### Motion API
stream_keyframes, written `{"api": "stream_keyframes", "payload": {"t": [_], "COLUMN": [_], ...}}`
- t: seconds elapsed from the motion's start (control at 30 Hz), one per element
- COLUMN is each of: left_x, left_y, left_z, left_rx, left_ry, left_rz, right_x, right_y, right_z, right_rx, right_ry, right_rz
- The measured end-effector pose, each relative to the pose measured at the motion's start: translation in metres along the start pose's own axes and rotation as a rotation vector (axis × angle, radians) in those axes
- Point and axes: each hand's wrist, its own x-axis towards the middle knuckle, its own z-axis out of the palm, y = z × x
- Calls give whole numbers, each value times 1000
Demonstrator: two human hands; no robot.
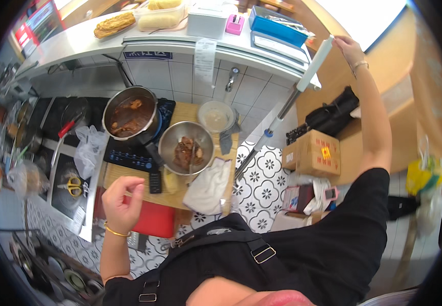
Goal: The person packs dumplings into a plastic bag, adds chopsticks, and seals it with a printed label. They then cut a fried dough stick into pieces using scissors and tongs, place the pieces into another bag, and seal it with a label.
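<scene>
My left hand point(121, 202), with a gold bangle at its wrist, hovers by the red stool seat point(156, 218). Its fingers are loosely curled with nothing visible in them. My right hand point(349, 49) is stretched far out at the upper right, its fingertips at the top end of a white and metal pole point(286, 105). Whether they grip it cannot be made out. The pole slants down past the counter's end towards the floor. Before me, a pot point(129, 113) holds pieces in dark broth, and a steel bowl point(186, 148) contains brown cooked pieces and a utensil.
The pot stands on a black induction cooker point(129, 155) on a wooden board. Around it are a white cloth point(209, 187), a clear bowl point(216, 116), yellow scissors point(72, 186) and a plastic bag point(89, 151). Cardboard boxes point(316, 155) stand right; a white ledge point(160, 43) spans the back.
</scene>
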Motion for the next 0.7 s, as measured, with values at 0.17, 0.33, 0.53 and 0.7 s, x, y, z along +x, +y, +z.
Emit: {"api": "stream_keyframes", "payload": {"t": [0.17, 0.33, 0.53, 0.7], "left_x": [-7, 3, 4, 39], "left_y": [57, 107, 133, 146], "left_z": [63, 108, 138, 168], "left_rx": [73, 207, 186, 209], "left_ry": [175, 238, 285, 233], "left_rz": [-324, -349, -389, -284], "right_x": [130, 153, 180, 155], "right_y": [32, 37, 44, 29], "right_z": [95, 153, 125, 109], "right_rx": [-466, -733, -451, -705], "right_ry": [-301, -458, -500, -861], "right_rz": [-431, -487, -649, -304]}}
